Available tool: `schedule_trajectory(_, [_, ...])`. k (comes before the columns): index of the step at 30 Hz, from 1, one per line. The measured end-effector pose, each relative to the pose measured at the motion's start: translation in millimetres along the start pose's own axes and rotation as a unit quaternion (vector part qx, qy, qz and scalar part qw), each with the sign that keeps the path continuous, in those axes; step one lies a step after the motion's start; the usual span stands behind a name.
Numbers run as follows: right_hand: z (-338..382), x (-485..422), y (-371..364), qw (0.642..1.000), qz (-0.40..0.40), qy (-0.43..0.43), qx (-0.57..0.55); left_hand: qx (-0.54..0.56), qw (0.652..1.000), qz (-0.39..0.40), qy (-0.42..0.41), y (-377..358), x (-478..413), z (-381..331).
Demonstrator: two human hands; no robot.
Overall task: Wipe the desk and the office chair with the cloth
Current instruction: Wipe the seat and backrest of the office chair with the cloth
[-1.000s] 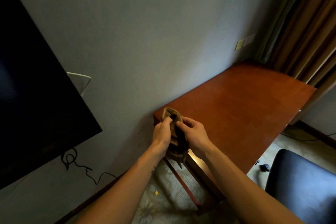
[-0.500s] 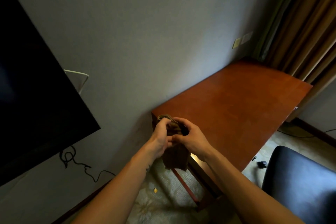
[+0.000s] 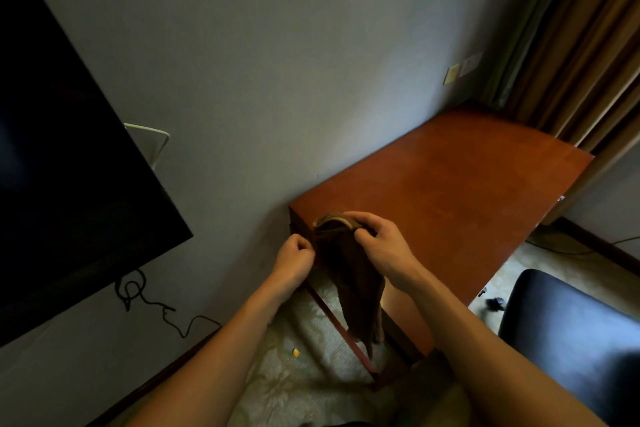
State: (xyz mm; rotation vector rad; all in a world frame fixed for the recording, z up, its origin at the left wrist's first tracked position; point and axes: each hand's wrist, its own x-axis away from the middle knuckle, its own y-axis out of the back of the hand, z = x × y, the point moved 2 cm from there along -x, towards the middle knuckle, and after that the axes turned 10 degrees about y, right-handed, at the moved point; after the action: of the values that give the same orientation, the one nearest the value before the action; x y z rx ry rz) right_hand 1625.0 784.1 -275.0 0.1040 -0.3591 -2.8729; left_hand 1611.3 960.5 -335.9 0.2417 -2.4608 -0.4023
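A reddish-brown wooden desk point(image 3: 450, 191) stands against the wall. At its near left corner my right hand point(image 3: 381, 246) grips the top of a dark brown cloth point(image 3: 349, 274), which hangs down over the desk's edge. My left hand point(image 3: 296, 255) is just left of the cloth with fingers curled, pinching its left edge. The black office chair point(image 3: 571, 326) shows its seat at the lower right, apart from both hands.
A large dark screen point(image 3: 69, 166) fills the left side, with a black cable point(image 3: 149, 302) trailing below it down the wall. Brown curtains point(image 3: 581, 45) hang at the desk's far end. Pale patterned carpet point(image 3: 304, 357) covers the floor; a wall socket point(image 3: 453, 73) sits above the desk.
The cloth was bunched between both hands; now it hangs longer from my right hand, and my left hand has shifted to its left edge.
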Motion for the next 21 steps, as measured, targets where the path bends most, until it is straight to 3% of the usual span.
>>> schedule_trajectory(4, [0.4, -0.9, 8.9, 0.995, -0.019, -0.058, -0.085, 0.032, 0.997, 0.07, 0.024, -5.3, -9.2, 20.0])
schedule_trajectory(9, [5.5, -4.8, 12.1, 0.979, -0.039, -0.098, -0.172, 0.036, 0.989, 0.145, -0.006, -11.2, -11.6, 18.2])
schedule_trajectory(16, [1.1, -13.3, 18.6, 0.967, -0.111, -0.123, -0.194, 0.044, 0.994, 0.095, -0.019, 2.5, -21.4, 8.1])
schedule_trajectory(21, [-8.0, -17.1, 25.9, 0.964, -0.15, -0.134, -0.174, -0.003, 0.996, 0.052, -0.071, 12.9, -28.9, -3.1])
